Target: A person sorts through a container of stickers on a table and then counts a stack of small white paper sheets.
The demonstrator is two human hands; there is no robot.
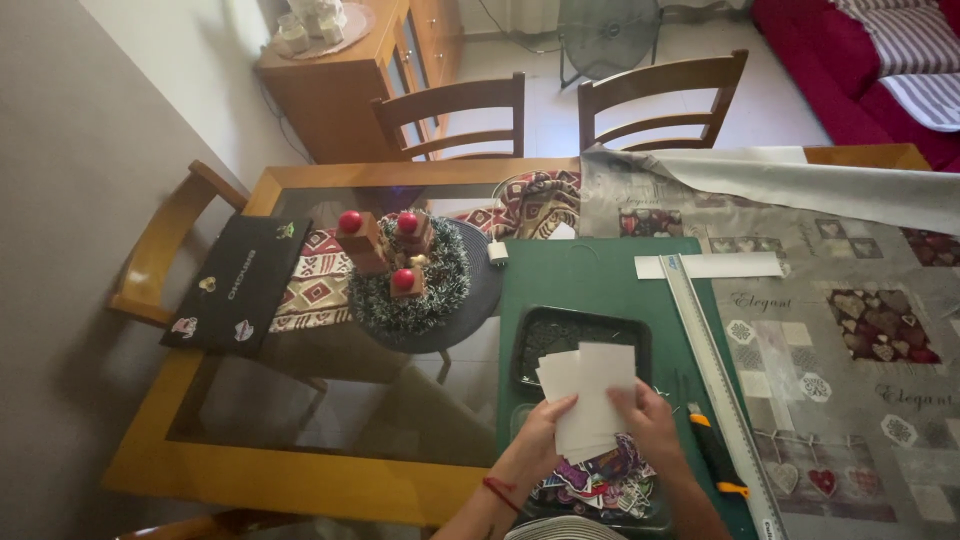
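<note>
My left hand [545, 430] and my right hand [650, 422] both grip a fanned stack of white cards [590, 392] from below, just above the near edge of a black tray [530, 350]. The tray rests on a green cutting mat [600, 280]. Under my hands lies a clear container of colourful stickers [600, 485]. Just right of my right hand a utility knife with yellow tips [717, 455] lies on the mat, beside a long metal ruler [712, 370].
A wreath centrepiece with red-topped candles [405, 275] stands on the glass table [300, 470], and a black laptop [240, 285] lies to its left. A white paper strip [710, 266] lies on the mat's far edge. A patterned tablecloth [860, 330] covers the right side. Wooden chairs stand behind.
</note>
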